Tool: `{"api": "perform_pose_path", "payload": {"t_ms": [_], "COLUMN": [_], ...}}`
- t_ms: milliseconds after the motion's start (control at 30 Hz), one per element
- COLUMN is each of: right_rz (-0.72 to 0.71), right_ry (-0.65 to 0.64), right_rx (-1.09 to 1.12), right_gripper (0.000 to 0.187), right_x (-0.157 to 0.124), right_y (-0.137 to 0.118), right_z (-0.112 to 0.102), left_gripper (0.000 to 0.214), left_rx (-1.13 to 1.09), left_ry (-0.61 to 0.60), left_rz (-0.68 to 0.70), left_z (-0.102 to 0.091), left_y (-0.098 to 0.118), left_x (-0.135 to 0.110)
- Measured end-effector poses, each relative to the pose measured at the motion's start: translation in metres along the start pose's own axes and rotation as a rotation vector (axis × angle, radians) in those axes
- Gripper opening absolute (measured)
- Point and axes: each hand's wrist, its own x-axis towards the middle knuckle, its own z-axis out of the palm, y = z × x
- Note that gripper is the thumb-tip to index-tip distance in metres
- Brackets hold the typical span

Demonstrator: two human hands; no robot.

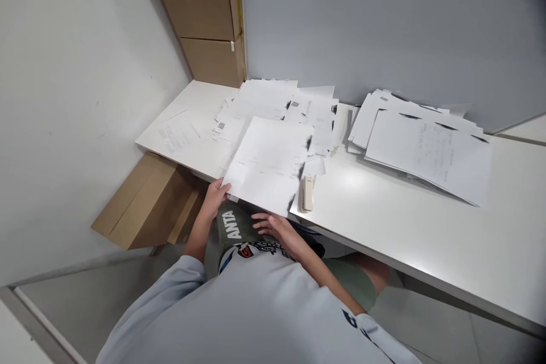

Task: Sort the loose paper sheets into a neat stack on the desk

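Note:
My left hand (216, 192) grips the near left corner of a stack of white printed sheets (268, 162) that overhangs the front edge of the white table (384, 222). My right hand (273, 225) lies below the stack's near edge with its fingers stretched out flat, holding nothing, close to the paper. A small beige stapler (307, 192) stands on the table right beside the stack's right edge. Behind it lies a messy pile of papers (277, 105).
A second fanned pile of sheets (426, 145) lies at the right of the table. One loose sheet (177, 135) lies at the left end. Cardboard boxes (205, 17) stand in the far corner; a flat carton (147, 202) leans below the table. Walls close in left and behind.

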Motion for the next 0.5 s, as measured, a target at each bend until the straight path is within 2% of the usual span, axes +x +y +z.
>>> {"api": "perform_pose_path", "payload": {"t_ms": [100,233,300,500], "right_rz": [-0.039,-0.069,-0.085,-0.182], "right_ry": [0.119,0.247,0.272,0.395], "right_rx": [0.064,0.171,0.198,0.128], "right_gripper": [0.048,0.045,0.042,0.053], "right_x": [0.005,0.013,0.015,0.014], "right_y": [0.002,0.008,0.008,0.004], "right_z": [-0.002,-0.004,-0.004,-0.002], "left_gripper": [0.022,0.029,0.035,0.051], "left_rx": [0.307,0.873,1.064,1.333], "left_ry": [-0.074,-0.044,-0.045,-0.231], "left_rz": [0.088,0.473,0.605,0.623], "left_z": [0.004,0.010,0.008,-0.011], "left_y": [0.001,0.008,0.010,0.000], "left_x": [-0.005,-0.001,0.008,0.034]}}
